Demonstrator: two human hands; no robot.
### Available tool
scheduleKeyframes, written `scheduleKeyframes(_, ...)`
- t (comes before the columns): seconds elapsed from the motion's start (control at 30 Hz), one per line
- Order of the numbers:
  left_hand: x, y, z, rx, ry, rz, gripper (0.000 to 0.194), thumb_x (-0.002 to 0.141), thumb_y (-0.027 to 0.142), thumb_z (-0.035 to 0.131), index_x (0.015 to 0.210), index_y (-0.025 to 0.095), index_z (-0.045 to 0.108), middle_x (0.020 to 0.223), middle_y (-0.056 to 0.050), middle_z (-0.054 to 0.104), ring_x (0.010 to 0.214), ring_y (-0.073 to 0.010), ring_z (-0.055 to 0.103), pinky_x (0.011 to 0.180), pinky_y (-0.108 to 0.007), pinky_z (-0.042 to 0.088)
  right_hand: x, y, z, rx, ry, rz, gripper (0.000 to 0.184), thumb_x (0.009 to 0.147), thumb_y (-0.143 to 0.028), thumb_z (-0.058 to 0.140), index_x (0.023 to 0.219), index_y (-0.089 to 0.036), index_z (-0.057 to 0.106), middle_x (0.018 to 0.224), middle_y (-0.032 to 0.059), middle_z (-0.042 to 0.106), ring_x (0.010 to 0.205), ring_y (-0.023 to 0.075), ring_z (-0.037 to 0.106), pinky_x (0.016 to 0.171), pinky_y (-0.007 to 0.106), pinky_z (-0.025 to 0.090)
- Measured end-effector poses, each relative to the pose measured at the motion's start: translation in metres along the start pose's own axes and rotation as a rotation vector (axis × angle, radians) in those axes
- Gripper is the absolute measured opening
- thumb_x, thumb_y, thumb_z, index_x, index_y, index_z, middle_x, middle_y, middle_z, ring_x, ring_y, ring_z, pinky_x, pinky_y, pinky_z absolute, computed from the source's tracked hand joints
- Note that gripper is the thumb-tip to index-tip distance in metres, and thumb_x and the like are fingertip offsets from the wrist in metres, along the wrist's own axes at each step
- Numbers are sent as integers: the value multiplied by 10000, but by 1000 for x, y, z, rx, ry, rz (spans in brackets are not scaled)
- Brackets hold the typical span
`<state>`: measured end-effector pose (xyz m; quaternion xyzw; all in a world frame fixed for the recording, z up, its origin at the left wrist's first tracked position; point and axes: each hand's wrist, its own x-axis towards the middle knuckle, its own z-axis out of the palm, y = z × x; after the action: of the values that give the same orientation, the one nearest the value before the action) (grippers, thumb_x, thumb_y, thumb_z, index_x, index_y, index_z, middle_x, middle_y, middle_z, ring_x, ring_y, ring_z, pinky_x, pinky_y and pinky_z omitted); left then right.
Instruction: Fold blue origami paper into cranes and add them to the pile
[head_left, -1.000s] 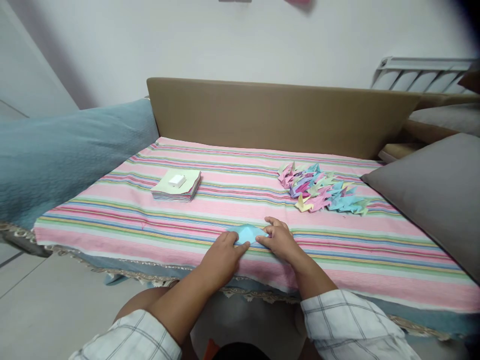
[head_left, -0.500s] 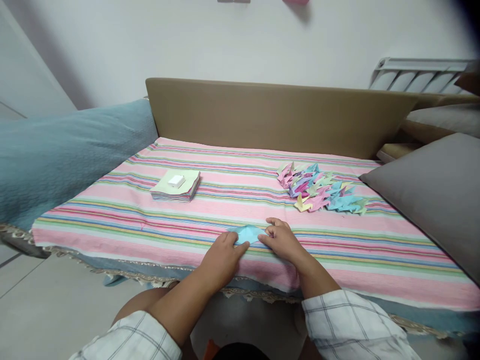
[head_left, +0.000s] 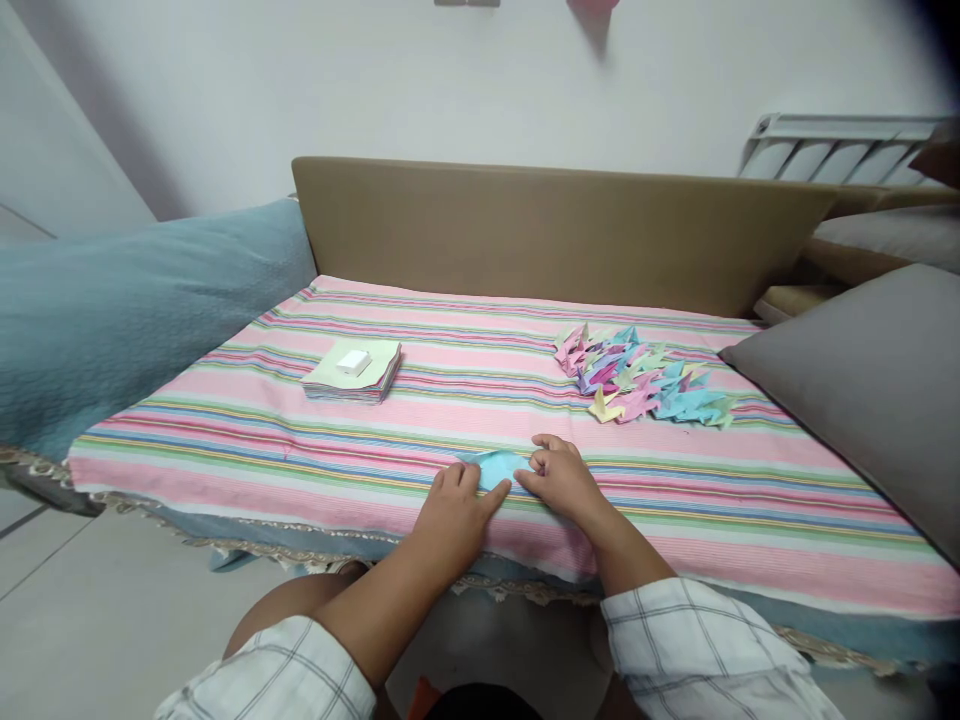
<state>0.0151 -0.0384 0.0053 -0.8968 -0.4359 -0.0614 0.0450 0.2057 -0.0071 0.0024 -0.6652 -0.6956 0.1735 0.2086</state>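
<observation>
A small light blue folded paper (head_left: 499, 464) lies on the striped cloth (head_left: 375, 430) near its front edge. My left hand (head_left: 454, 513) rests on the paper's left side, fingers stretched flat and pressing down on it. My right hand (head_left: 562, 480) sits at the paper's right side with its fingers curled and pinching the paper's edge. Most of the paper is hidden under the two hands.
A stack of square papers (head_left: 352, 372) with a small white block on top lies at the left. A heap of several coloured folded paper shapes (head_left: 637, 378) lies at the right. A grey cushion (head_left: 870, 380) is far right, a blue blanket (head_left: 135, 310) far left, a brown backrest (head_left: 555, 230) behind.
My left hand has slid a little to the right over the blue paper, covering more of it. My right hand has hardly moved.
</observation>
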Motion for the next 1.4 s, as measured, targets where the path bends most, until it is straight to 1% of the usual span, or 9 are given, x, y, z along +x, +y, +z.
scheduleKeyframes(0.13,0,1,0,6,0,-20,488,827,216,469,1295,343,414,1040,-110,472,954,-258,429,848,-440,370,1,3,1,27,26,-11,174,662,-322,654,601,-188,561,1195,86,524,1105,251,455,926,378,350)
scheduleKeyframes(0.23,0,2,1,4,4,-23,500,814,205,484,1291,340,419,1055,-113,475,962,-263,429,850,-442,368,4,9,-1,77,40,-71,130,652,-271,653,694,-195,556,1072,73,575,1073,233,480,919,359,352)
scheduleKeyframes(0.37,-1,1,0,-25,4,-31,499,816,196,478,1293,332,422,1045,-113,486,961,-263,435,856,-441,369,7,16,-4,140,31,-92,176,654,-210,621,814,-204,547,961,35,592,974,205,516,869,331,377)
scheduleKeyframes(0.5,-3,-2,-5,-66,-10,-24,465,826,167,451,1274,290,451,1073,-106,494,975,-245,446,872,-417,387,8,18,-5,149,-9,-92,221,675,-196,599,895,-203,579,974,24,594,973,199,512,873,327,375)
scheduleKeyframes(0.63,-6,-9,-13,-69,-48,-64,417,809,154,466,1221,208,499,1045,-110,523,1001,-245,450,882,-394,402,8,16,-5,122,-24,-109,289,695,-187,608,982,-200,636,1090,58,580,1077,211,480,959,345,334)
scheduleKeyframes(0.9,-10,-25,-25,-32,-90,-240,269,815,205,476,1058,215,590,1002,-100,550,969,-244,480,830,-385,425,6,14,-5,87,-40,-74,247,712,-204,609,942,-220,699,1107,77,565,1106,224,471,974,363,340)
scheduleKeyframes(1.23,-7,-45,-30,-47,-126,-365,244,832,287,454,955,209,650,971,-95,572,961,-248,516,752,-353,450,6,15,-3,77,-41,-84,239,723,-236,602,940,-215,700,1088,78,571,1069,219,485,944,341,357)
scheduleKeyframes(1.33,-7,-51,-36,-53,-83,-459,235,833,257,431,946,189,625,936,-87,581,905,-231,543,709,-335,449,5,12,-5,68,-36,-86,224,731,-248,591,925,-217,698,1036,68,589,1010,207,508,916,329,364)
scheduleKeyframes(1.4,-8,-49,-38,-90,7,-477,210,833,220,420,938,177,597,892,-71,585,860,-208,554,697,-316,445,4,8,-7,65,-28,-85,187,748,-285,573,866,-212,699,968,62,604,959,199,521,882,316,373)
